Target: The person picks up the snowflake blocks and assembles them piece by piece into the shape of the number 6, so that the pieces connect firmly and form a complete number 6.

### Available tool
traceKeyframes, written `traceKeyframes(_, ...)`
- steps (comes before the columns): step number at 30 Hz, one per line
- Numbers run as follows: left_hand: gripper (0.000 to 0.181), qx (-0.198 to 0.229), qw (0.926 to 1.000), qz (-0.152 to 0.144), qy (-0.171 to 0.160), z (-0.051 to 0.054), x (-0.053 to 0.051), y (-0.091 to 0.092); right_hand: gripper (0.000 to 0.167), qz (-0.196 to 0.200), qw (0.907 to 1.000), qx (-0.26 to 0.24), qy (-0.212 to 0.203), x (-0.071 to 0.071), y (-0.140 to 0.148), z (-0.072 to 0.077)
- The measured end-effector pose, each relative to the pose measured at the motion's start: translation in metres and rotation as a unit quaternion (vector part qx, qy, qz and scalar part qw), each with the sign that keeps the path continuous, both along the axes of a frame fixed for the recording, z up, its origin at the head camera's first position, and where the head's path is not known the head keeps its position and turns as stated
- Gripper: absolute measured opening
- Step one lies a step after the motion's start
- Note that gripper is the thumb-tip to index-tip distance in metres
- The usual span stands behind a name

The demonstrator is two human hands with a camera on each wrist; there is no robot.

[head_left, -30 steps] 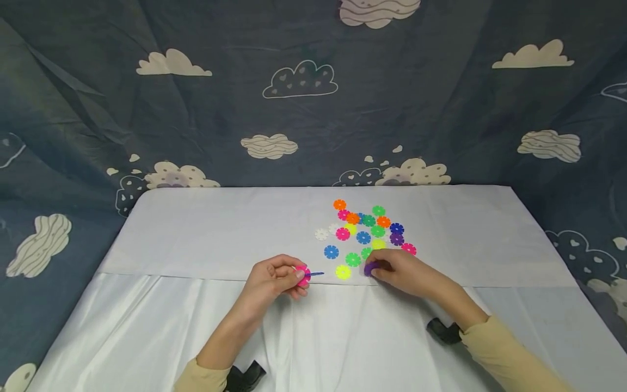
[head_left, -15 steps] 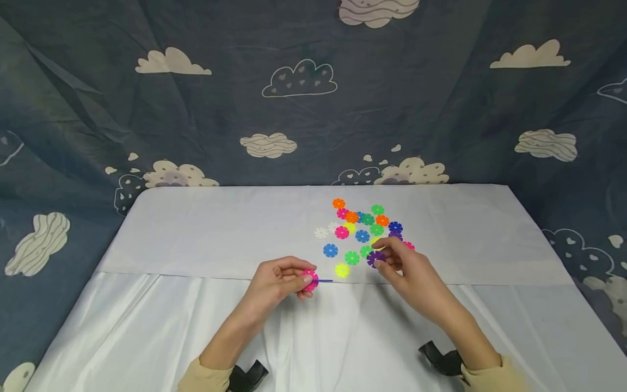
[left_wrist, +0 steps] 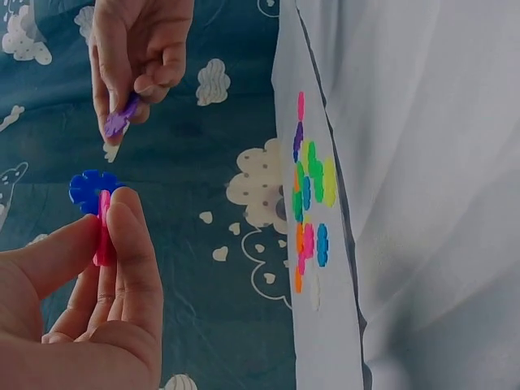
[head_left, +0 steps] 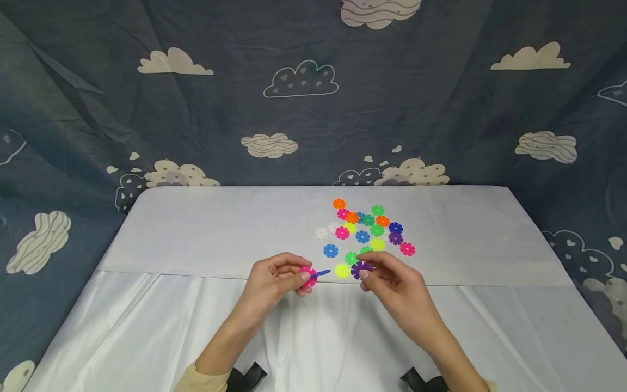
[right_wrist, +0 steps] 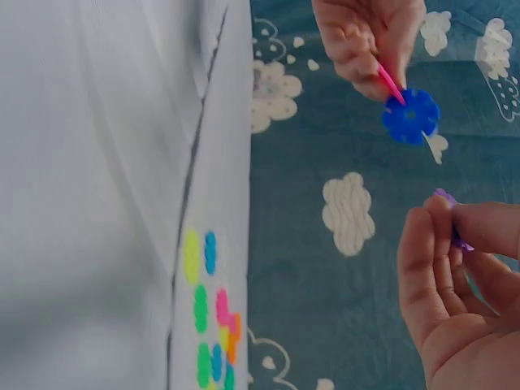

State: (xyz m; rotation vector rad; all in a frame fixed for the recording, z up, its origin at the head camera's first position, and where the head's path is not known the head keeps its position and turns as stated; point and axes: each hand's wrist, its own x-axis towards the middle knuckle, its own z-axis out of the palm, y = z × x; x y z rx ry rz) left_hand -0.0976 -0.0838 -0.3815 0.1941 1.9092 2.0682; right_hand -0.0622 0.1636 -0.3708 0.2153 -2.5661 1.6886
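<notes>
My left hand (head_left: pixel 277 280) pinches a pink notched disc (head_left: pixel 307 276) between thumb and fingers. A dark blue notched disc (left_wrist: pixel 91 191) is joined to it, slotted in at right angles; from the head view it shows nearly edge-on, pointing right. In my right hand (head_left: pixel 398 279) a purple notched disc (head_left: pixel 361 269) is pinched by thumb and fingertips. The two hands face each other above the front of the grey-white surface, the purple disc apart from the blue one. The right wrist view shows the blue disc (right_wrist: pixel 411 116) face-on.
Several loose notched discs lie spread beyond the hands, among them a yellow disc (head_left: pixel 342 270), a light blue disc (head_left: pixel 330 251), a pink disc (head_left: pixel 407 249) and a white disc (head_left: pixel 320 233). A dark cloud-patterned cloth (head_left: pixel 220 120) hangs behind the table (head_left: pixel 196 234).
My right hand has lifted the purple disc off the right side of the pile and brought it left, closer to the left hand. The left hand has shifted slightly, still holding the joined discs.
</notes>
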Motion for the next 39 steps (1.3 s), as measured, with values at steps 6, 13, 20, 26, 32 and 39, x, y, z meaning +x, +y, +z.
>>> traceKeyframes(6,0.025,0.016,0.9997,-0.016,-0.004,0.000,0.005,0.004,0.022,0.008,0.9978,-0.065,-0.006,0.002,-0.011,-0.006)
traceKeyframes(13,0.025,0.034,0.9993,-0.013,0.006,-0.001,0.007,0.007,0.021,0.017,0.9977,-0.065,-0.004,0.005,-0.018,-0.008)
traceKeyframes(20,0.016,-0.003,0.9993,-0.018,0.032,-0.001,0.008,0.010,0.021,0.030,0.9953,-0.087,-0.029,0.004,-0.023,-0.013)
traceKeyframes(26,0.007,-0.042,0.9974,-0.019,0.055,-0.003,0.011,0.013,0.019,0.037,0.9969,-0.064,-0.026,0.004,-0.024,-0.018)
traceKeyframes(32,0.011,-0.017,0.9991,-0.009,0.038,-0.007,0.011,0.016,0.017,0.027,0.9965,-0.079,0.000,0.004,-0.028,-0.022)
traceKeyframes(39,0.026,0.059,0.9968,-0.030,-0.044,-0.009,0.011,0.017,0.022,0.025,0.9864,-0.156,0.044,0.004,-0.030,-0.027)
